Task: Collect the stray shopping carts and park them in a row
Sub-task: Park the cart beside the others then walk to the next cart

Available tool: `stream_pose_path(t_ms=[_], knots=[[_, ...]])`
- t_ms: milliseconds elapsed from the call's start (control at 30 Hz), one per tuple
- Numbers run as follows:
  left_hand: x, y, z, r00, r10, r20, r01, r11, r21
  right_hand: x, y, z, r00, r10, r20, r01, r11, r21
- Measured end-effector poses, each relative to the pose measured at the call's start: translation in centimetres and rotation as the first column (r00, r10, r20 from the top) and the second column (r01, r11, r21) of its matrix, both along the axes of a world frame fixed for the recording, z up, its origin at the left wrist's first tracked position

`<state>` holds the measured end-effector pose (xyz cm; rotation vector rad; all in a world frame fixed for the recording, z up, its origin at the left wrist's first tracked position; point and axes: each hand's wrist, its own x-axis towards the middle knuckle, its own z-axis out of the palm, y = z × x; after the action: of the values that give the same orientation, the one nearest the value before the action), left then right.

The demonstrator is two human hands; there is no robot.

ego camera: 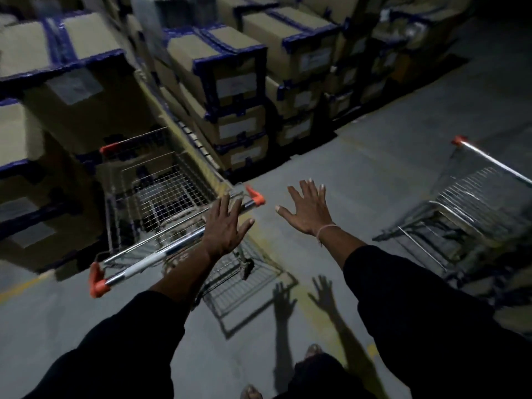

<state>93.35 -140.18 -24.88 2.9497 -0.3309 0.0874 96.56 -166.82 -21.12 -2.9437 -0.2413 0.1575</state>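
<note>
Stacked cardboard boxes (pixel 230 67) edged in blue tape, grey concrete floor (pixel 359 156), faded yellow line (pixel 20 287)

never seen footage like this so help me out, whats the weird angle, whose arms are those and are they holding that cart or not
The camera is worn on a person's head and looks forward and down, so the arms reaching in from the bottom are the wearer's own. There is no robot here, and this is the only view.

The left hand is spread open over the handle bar of the near shopping cart, which stands beside stacked cardboard boxes. The fingers are not wrapped around the bar, so it is not gripped; whether the palm touches it is hard to tell. The right hand, with a thin band at the wrist, is open in the air and holds nothing. A second cart stands apart at the right on the concrete floor.
</note>
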Motion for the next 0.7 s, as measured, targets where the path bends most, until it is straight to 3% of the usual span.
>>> stream_pose_path(t_ms=[133, 367, 700], knots=[[3.8, -8.7, 0.1, 0.979, -0.203, -0.006, 0.204, 0.979, 0.012, -1.2, -9.3, 0.0, 0.979, -0.205, -0.002, 0.205, 0.978, 0.040], [7.3, -21.0, 0.6, 0.917, -0.386, -0.100, 0.382, 0.922, -0.058, -2.0, -21.0, -0.1, 0.906, -0.422, -0.024, 0.423, 0.905, 0.048], [13.5, -39.1, 1.6, 0.815, -0.570, -0.103, 0.565, 0.822, -0.079, -2.0, -36.9, 0.4, 0.778, -0.627, -0.037, 0.628, 0.775, 0.071]])
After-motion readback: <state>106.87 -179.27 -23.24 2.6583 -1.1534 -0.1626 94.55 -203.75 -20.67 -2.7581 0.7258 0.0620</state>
